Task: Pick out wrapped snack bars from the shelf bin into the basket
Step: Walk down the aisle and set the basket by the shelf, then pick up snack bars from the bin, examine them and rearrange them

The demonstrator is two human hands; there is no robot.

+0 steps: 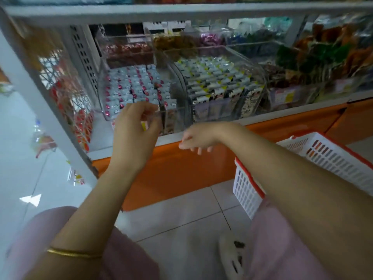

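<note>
A: Big stuff first?
B: White metal shelf [181, 12] fills the top, orange base [181, 170] under it, tiled floor [181, 215] below. The frame is blurry.
A: Basket?
B: White basket [331, 156] with a red rim, low right, near the person's knee. The right forearm crosses over it and hides most of the inside.
A: Bins?
B: Two clear ones side by side on the shelf. Left bin [106, 113] holds the snack bars [131, 87], silver wrappers with pink marks, in rows. Right bin [253, 63] holds black-and-white packs [212, 77].
A: Hands?
B: Left hand [135, 126] is up at the left bin's front lip, fingers curled, covering that lip. Can't tell if it pinches a bar or nothing. Right hand [198, 139] hangs in front of the orange base, just below the shelf edge, fingers slack, holding nothing.
A: Small bits?
B: Gold bangle [74, 253] on the left forearm, pale shoe [229, 253] on the floor.
</note>
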